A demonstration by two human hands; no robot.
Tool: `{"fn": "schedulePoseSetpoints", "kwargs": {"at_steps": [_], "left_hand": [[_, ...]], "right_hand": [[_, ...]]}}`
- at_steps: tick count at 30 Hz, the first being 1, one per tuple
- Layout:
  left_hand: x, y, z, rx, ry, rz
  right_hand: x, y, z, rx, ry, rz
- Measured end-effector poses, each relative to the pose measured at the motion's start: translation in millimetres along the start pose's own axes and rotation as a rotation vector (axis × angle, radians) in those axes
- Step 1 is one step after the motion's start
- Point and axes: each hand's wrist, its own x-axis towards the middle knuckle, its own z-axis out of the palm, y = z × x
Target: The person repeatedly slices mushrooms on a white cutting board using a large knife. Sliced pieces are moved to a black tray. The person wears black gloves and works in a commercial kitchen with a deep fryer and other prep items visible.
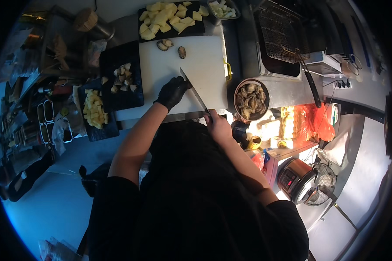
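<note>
My right hand (218,125) is closed on the handle of a kitchen knife (196,93), whose blade points up and left over the white cutting board (202,65). My left hand (173,92), in a black glove, is beside the blade; its fingers are curled around a small dark piece, seemingly an abalone, mostly hidden. Toward the board's far edge lie a single abalone (181,52) and a few more abalones (165,44) close together. Right of the board, a round bowl (267,103) holds several abalones (251,99).
Dark boards hold large yellowish chunks (161,16), cut brownish pieces (124,78) and small yellow cubes (94,109). A clear container (236,13) of pale cubes stands at the far edge. Fryer baskets (277,36) and an electric pressure cooker (295,179) are at right. A person (26,179) is at far left.
</note>
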Motion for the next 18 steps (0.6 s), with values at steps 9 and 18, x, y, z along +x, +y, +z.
{"fn": "schedulePoseSetpoints", "kwargs": {"at_steps": [9,18], "left_hand": [[-3,-7,0,-0.006,-0.022,0.025],[-6,-1,-3,-0.032,0.000,-0.019]], "right_hand": [[11,-19,-26,-0.002,-0.047,-0.009],[24,-23,-16,-0.015,-0.059,-0.019]]}}
